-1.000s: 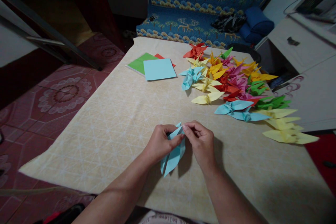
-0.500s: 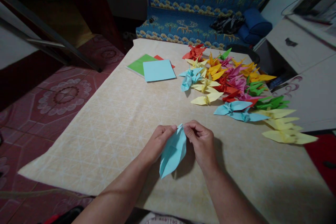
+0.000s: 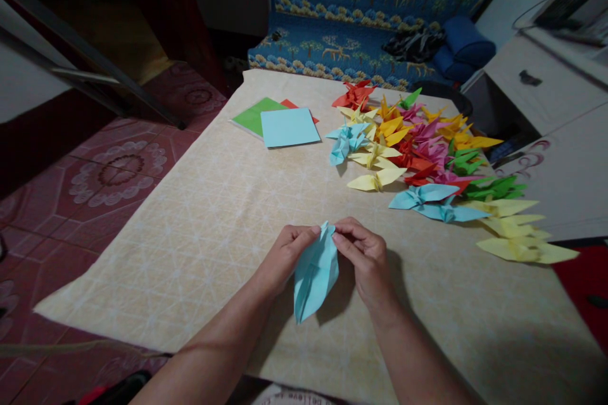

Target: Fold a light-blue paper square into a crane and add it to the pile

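A partly folded light blue paper point(image 3: 316, 275) is held up between both hands over the near part of the table, its long pointed end toward me. My left hand point(image 3: 291, 253) pinches its upper left edge, thumb on top. At the upper right tip, my right hand point(image 3: 363, 253) grips the paper between thumb and fingers. Small narrow points stick up between the two hands. The fingers behind the paper are partly hidden.
Folded paper cranes in several colours, among them a blue one point(image 3: 420, 196), cover the right side of the cloth-covered table point(image 3: 190, 221). Flat sheets, a blue one point(image 3: 289, 128) uppermost, lie at the back left. A patterned sofa point(image 3: 342, 31) stands behind.
The lower tip of the blue paper has swung slightly right and its body looks a little narrower. My right thumb has shifted slightly on the paper's tip.
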Tool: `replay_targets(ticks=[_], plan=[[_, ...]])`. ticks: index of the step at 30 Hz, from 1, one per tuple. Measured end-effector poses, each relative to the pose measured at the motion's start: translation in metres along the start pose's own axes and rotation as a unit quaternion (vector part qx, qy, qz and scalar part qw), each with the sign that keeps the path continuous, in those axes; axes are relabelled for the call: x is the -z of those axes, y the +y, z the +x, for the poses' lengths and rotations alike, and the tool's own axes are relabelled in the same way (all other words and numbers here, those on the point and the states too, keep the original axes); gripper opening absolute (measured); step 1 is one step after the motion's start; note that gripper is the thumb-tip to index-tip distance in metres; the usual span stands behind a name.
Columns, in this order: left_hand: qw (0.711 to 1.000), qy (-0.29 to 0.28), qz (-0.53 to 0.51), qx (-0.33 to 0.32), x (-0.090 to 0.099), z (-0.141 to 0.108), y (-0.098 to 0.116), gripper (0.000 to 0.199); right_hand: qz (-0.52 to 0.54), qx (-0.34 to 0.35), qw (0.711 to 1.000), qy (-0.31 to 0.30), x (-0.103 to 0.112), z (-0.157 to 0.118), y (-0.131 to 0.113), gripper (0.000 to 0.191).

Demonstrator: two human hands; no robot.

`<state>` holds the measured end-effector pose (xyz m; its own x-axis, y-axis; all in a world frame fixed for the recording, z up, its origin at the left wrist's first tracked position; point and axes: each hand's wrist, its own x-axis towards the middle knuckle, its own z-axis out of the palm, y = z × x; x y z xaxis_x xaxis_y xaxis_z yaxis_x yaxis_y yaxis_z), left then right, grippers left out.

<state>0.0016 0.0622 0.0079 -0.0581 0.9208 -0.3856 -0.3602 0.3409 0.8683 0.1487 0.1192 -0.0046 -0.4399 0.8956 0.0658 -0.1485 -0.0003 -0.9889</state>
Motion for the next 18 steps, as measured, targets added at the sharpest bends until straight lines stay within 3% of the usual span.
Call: replay_targets(ticks=[12, 18], plan=[[0.998, -0.028, -0.043, 0.023, 0.0004, -0.0001, 0.005, 0.043, -0.031, -0.001, 0.999, 0.034, -0.0028, 0.0008, 0.0, 0.006], [0.999, -0.042, -0.024, -0.003, 0.0001, -0.0001, 0.0037, 0.042, -0.066, 0.007, 0.996, 0.059, -0.0039, 0.0006, -0.0013, 0.009]])
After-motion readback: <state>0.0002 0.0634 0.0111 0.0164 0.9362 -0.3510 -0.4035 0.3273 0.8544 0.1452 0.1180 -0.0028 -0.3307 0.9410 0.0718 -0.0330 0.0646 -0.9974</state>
